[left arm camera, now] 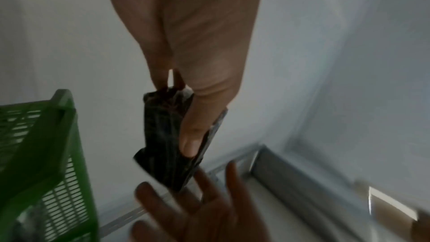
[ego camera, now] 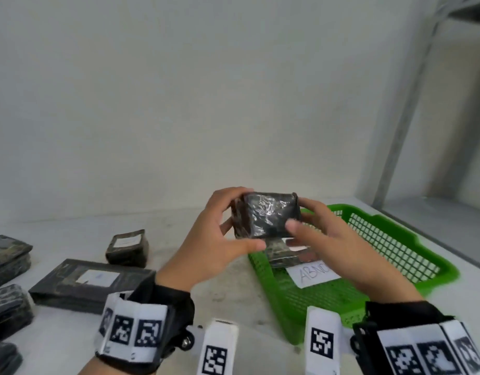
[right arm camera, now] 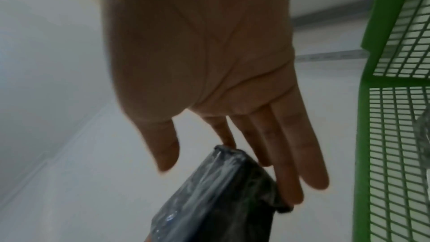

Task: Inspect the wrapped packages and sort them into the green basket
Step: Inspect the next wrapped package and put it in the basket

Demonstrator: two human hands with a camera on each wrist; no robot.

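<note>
Both hands [ego camera: 220, 239] (left gripping) round package [ego camera: 268, 215]

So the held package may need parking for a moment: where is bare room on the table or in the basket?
Bare table lies between the long flat package and the green basket. The basket's right half is free mesh; its near-left holds a package and a paper label. The table's left edge is crowded with packages.

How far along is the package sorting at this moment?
Done: one wrapped package already lies in the green basket. In hand: the left hand grips a shiny black package while the right hand touches its far end. Left: at least five packages, including the long flat one, wait on the table.
</note>
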